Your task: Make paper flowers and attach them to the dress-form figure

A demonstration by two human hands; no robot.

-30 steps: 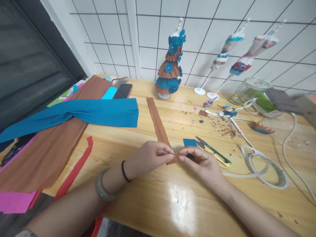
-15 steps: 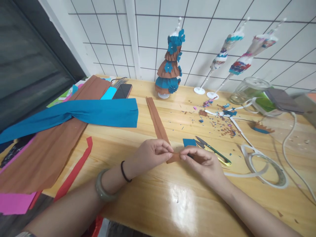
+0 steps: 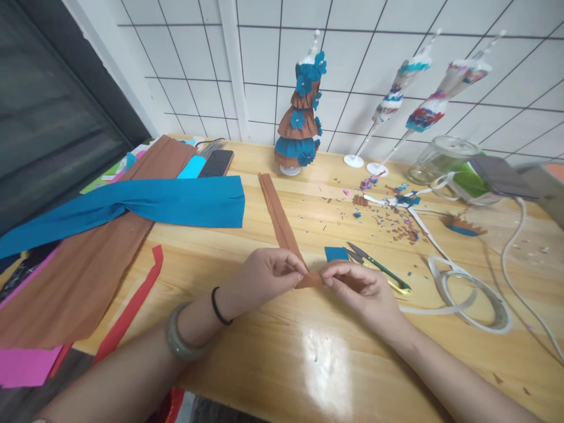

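Observation:
My left hand (image 3: 275, 273) pinches one side of a small piece of brown crepe paper (image 3: 314, 279) above the table. The other side sits between the thumb and fingertips of my right hand (image 3: 363, 288). Behind them a long folded brown strip (image 3: 279, 217) runs away across the table; whether it joins the pinched piece I cannot tell. Just beyond my right hand lie a blue paper square (image 3: 336, 253) and thread snips (image 3: 383, 271) with green and yellow handles. At the back stands a small dress form (image 3: 297, 123) covered in brown and blue ruffles and blue flowers.
Blue crepe paper (image 3: 189, 200) crosses a wide brown sheet (image 3: 88, 276) at left, near a red strip (image 3: 132, 311) and a phone (image 3: 217, 163). At right are a roll of white tape (image 3: 500, 314), paper scraps (image 3: 399, 226), a glass jar (image 3: 440, 158) and a white cable (image 3: 506, 252).
The small brown piece between my fingertips has turned to show more of its flat face. Both hands stay in nearly the same place; the whole view has shifted slightly.

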